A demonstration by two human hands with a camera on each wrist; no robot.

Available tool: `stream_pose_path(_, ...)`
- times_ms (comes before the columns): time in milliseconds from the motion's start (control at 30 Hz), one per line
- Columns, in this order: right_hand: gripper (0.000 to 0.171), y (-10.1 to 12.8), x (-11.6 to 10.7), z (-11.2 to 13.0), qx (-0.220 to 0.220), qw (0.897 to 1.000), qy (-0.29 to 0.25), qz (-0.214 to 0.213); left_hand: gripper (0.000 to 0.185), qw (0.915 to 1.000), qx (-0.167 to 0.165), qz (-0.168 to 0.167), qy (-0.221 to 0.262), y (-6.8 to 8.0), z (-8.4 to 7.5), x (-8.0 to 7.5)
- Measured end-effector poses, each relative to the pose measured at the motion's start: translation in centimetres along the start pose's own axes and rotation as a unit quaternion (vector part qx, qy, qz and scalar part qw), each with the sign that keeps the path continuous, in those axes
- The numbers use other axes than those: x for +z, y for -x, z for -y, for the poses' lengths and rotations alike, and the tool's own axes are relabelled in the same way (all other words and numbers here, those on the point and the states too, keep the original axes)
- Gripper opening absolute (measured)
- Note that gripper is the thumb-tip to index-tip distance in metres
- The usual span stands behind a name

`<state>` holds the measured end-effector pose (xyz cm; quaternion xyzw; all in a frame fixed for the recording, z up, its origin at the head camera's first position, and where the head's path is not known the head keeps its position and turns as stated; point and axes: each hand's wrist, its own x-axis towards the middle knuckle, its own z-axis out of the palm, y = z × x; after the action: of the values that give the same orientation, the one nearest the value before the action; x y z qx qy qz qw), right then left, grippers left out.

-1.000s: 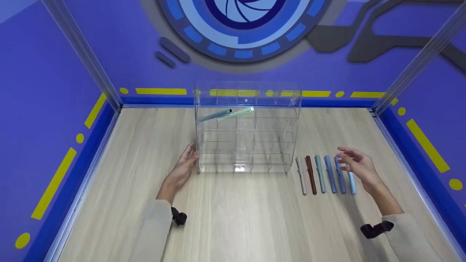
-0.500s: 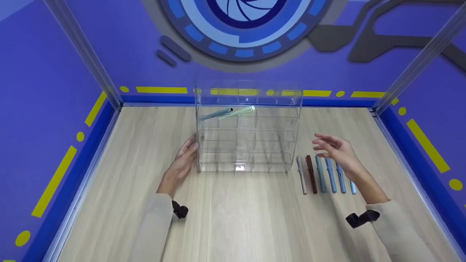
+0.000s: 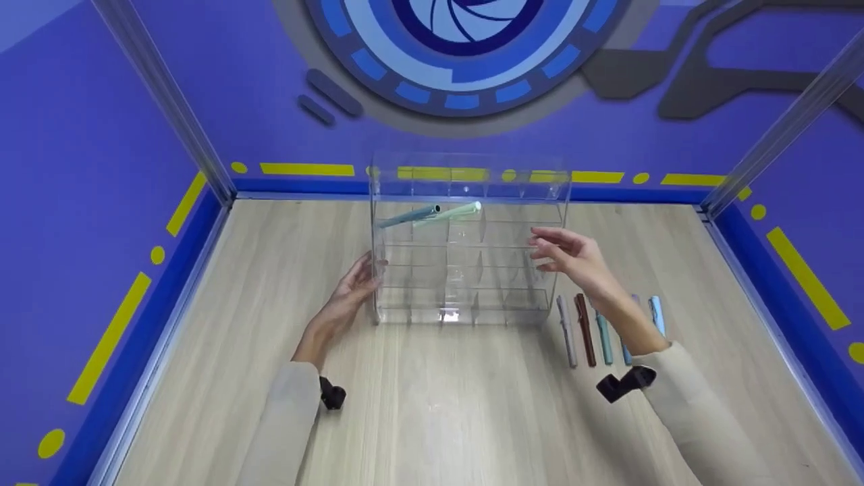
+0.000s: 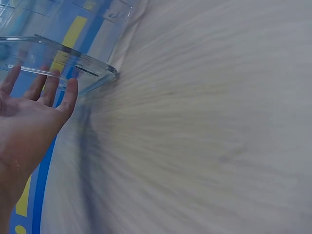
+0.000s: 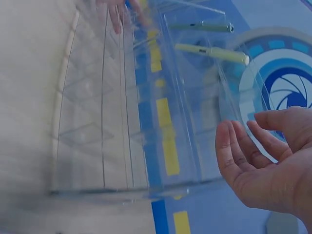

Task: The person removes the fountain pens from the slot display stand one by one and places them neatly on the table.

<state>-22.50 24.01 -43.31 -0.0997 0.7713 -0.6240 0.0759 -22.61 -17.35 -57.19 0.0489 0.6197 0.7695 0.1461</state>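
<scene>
A clear acrylic organiser point(image 3: 466, 243) with several compartments stands upright mid-table. Two pens, a blue-grey pen point(image 3: 408, 216) and a pale green pen point(image 3: 449, 212), lie in its top row. My left hand point(image 3: 354, 290) rests with straight fingers against the organiser's left wall point(image 4: 58, 66). My right hand point(image 3: 567, 253) hovers open at the organiser's right side, holding nothing; in the right wrist view the right hand point(image 5: 263, 165) is close to the clear wall point(image 5: 146, 122), and touching cannot be told. A row of several pens point(image 3: 594, 327) lies on the table to the right, partly hidden by my forearm.
The wooden table point(image 3: 432, 405) is bounded by blue walls with yellow markings point(image 3: 108, 337) on left, back and right. Metal posts point(image 3: 169, 108) rise at the back corners. Black wrist cameras point(image 3: 624, 383) sit on both sleeves.
My right hand has left the row of pens and moved left and up to the organiser's right side. The left hand has stayed on the left wall.
</scene>
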Motion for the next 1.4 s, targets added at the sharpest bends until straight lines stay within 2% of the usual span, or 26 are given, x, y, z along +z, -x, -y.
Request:
stream_pose_path(233, 0.046, -1.5, 3.0, 1.2, -0.022, 0.998, -0.056, 0.000, 0.072, 0.9998, -0.020, -0.008, -0.004, 0.5, 0.9, -0.1)
stream_pose_path(467, 0.052, -2.8, 4.9, 1.8, -0.023, 0.996, -0.092, 0.003, 0.078, 0.9995, -0.017, 0.023, -0.010, 0.7, 0.8, -0.6)
stream_pose_path(633, 0.059, -3.8, 6.3, 1.9, -0.029, 0.991, -0.130, 0.017, 0.082, 0.9991, -0.024, 0.031, -0.018, 0.6, 0.6, -0.7)
stream_pose_path(800, 0.060, -4.9, 7.4, 2.0, -0.044, 0.987, -0.145, 0.046, 0.084, 0.9985, -0.026, 0.039, -0.030, 0.3, 0.3, -0.7)
stream_pose_path(1033, 0.055, -6.0, 8.8, 2.4, -0.037, 0.984, -0.166, 0.049, 0.085, 0.9986, -0.020, 0.042, -0.025, -0.1, -0.2, -0.7)
stream_pose_path(1400, 0.048, -6.6, 10.3, 1.5, -0.013, 0.984, -0.167, 0.058, 0.078, 0.9993, -0.025, 0.024, -0.013, -0.1, 0.8, -0.4)
